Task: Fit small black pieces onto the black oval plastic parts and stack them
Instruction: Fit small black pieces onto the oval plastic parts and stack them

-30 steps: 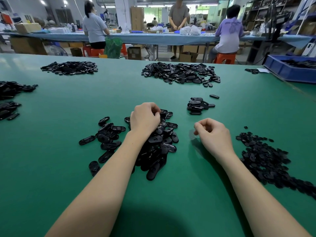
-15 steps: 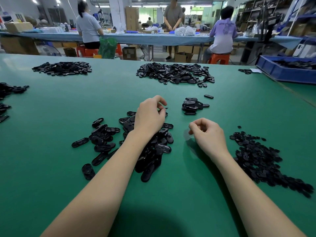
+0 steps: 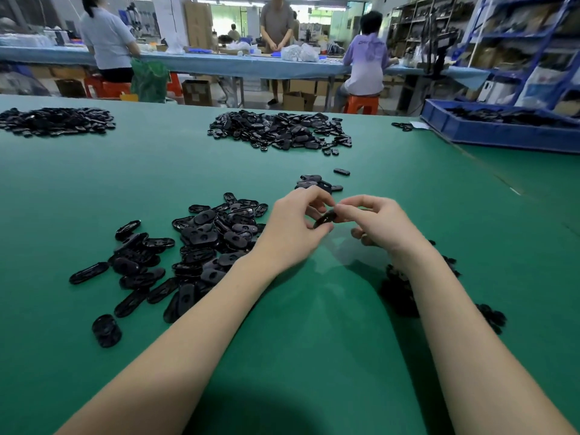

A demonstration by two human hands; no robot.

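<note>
A single wide-angle view looks from the person's head, forward and down over the green table [image 3: 314, 324], with both forearms reaching in from the bottom edge and the left hand [image 3: 290, 227] and right hand [image 3: 379, 222] meeting close in, near the middle of the frame. The lens bends the table's far edge and takes in the blue-covered bench [image 3: 219, 62] and shelving [image 3: 518, 42] well beyond; there is no second view to share the scene with
</note>
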